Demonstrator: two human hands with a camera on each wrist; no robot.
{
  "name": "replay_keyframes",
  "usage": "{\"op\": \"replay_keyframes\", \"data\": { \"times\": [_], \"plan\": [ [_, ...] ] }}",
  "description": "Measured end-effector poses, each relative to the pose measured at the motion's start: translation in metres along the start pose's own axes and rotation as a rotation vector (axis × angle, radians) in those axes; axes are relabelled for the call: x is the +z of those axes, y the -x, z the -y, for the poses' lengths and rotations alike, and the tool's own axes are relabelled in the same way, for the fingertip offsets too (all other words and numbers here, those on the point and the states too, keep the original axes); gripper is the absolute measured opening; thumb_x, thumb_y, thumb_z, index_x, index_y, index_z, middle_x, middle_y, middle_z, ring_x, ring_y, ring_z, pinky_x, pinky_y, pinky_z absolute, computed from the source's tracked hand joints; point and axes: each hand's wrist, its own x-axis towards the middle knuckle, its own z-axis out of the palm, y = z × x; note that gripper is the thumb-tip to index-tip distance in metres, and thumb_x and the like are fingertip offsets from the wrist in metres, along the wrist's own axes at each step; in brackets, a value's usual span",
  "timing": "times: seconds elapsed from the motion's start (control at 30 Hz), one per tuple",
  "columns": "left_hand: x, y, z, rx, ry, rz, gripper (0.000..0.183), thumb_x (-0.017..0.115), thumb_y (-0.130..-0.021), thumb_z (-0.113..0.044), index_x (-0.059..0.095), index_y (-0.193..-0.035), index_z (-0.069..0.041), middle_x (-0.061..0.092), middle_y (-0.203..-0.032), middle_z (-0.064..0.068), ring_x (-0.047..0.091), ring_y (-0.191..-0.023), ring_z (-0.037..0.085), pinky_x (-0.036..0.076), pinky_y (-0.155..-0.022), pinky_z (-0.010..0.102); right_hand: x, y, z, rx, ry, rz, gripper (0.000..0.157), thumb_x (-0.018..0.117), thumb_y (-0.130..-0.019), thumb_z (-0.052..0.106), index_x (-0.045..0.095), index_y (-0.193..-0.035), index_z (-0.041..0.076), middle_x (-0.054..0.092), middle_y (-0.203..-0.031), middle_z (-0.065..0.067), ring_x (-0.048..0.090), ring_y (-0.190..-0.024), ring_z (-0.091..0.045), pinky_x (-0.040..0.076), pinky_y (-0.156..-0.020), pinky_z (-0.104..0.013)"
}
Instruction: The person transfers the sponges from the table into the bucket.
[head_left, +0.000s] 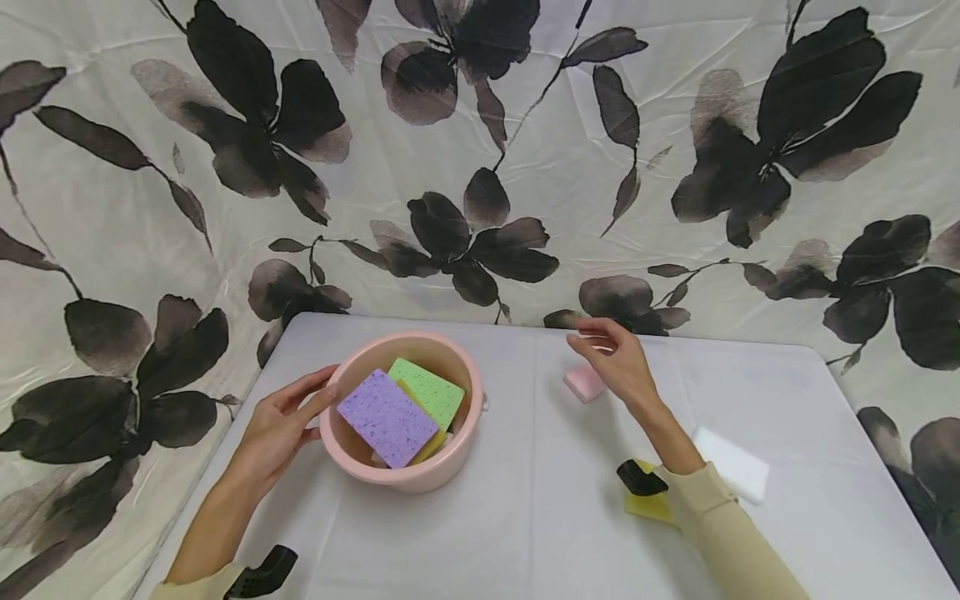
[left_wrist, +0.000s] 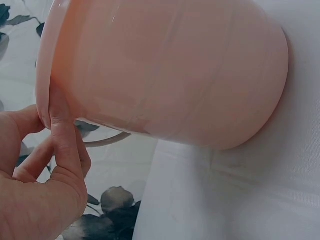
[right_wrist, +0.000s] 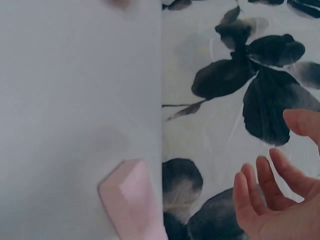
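Left hand (head_left: 273, 435) is pinching the pink bucket (head_left: 433, 476) at its rim, while the right hand (head_left: 621, 365), loosely relaxed, is hovering near the pink block (head_left: 582, 384).

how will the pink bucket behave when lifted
The pink bucket looks fairly stiff: its rim looks round where the left hand pinches it. Its smooth wall may be slippery. Held at one side, it would probably tilt, with sponges inside adding weight.
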Motion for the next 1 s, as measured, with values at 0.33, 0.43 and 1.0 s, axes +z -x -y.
{"op": "replay_keyframes", "data": {
  "times": [0.33,0.43,1.0],
  "plan": [
    [0.0,-0.001,0.0,-0.004,-0.005,-0.007,0.074,0.068,-0.097,-0.046,0.043,-0.157,-0.012,0.042,-0.156,0.008,0.058,-0.114,0.0,0.058,-0.086,0.023,-0.016,0.0,-0.018,0.145,0.03,-0.092,0.047,0.072,-0.098,0.029,0.061,-0.135,0.001,0.061,-0.135,-0.016,0.057,-0.125,-0.028,0.046,-0.092,-0.018],
    [0.0,-0.001,0.0,-0.002,-0.002,-0.004,0.073,0.069,-0.097,-0.045,0.043,-0.157,-0.012,0.043,-0.154,0.007,0.058,-0.114,0.0,0.058,-0.086,0.024,-0.019,0.001,-0.024,0.176,0.021,-0.125,0.048,0.072,-0.098,0.029,0.06,-0.135,0.001,0.06,-0.136,-0.017,0.056,-0.124,-0.027,0.044,-0.093,-0.018],
    [0.0,0.001,-0.001,-0.013,0.002,-0.009,0.073,0.068,-0.098,-0.046,0.043,-0.157,-0.013,0.041,-0.157,0.008,0.058,-0.114,-0.001,0.058,-0.087,0.023,-0.024,-0.002,-0.057,0.317,0.06,-0.209,0.05,0.067,-0.1,0.021,0.053,-0.14,-0.005,0.053,-0.143,-0.024,0.048,-0.132,-0.038,0.041,-0.11,-0.046]
  ]
}}
